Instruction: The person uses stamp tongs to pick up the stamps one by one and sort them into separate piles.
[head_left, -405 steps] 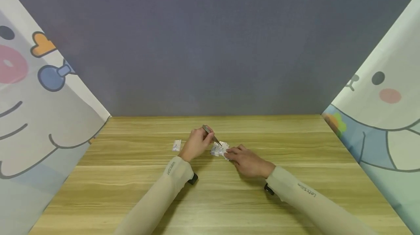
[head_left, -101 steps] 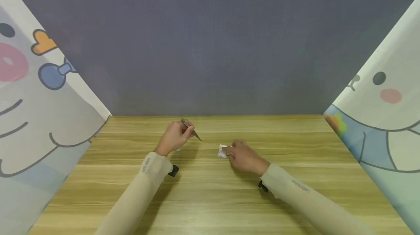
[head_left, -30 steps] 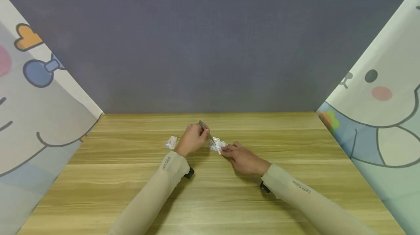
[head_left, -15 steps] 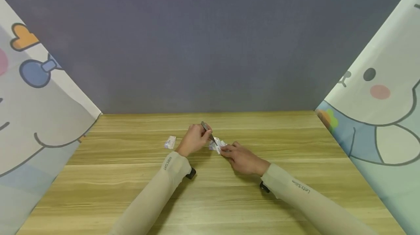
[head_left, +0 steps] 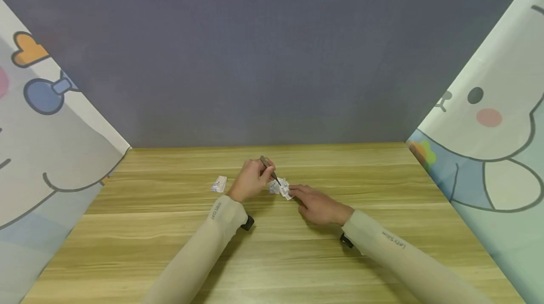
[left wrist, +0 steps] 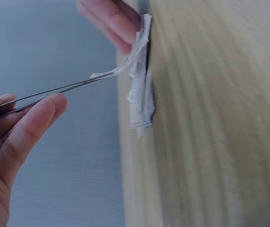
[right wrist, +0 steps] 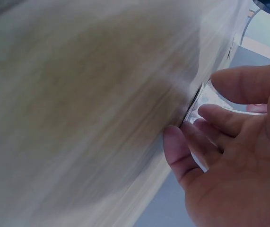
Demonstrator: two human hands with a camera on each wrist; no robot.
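Tweezers (head_left: 270, 170) sat pinched between the thumb and fingers of the left hand (head_left: 251, 180), which stood off to the left of the white pile (head_left: 284, 191). The right hand (head_left: 319, 206), its fingers loose and gripping nothing visible, lay low on the pile's right; its fingertips met the pile's edge, though whether they pressed down could not be told. Of the two, the right hand was nearer the pile.

Everything hung on the lifted strip (left wrist: 131, 57): it rose in a curve from the pile's right-hand end, beside the right fingers, to the tweezers' tips, so its long axis ran up and leftward. The tweezers slanted down from the pile's far left, pointing near and right over it. The pile itself lay flat and ragged, its outline too blurred to give one clear axis.

Left of the pile, past the left hand, a pale slip (head_left: 219, 184) lay on the table (head_left: 272, 257).
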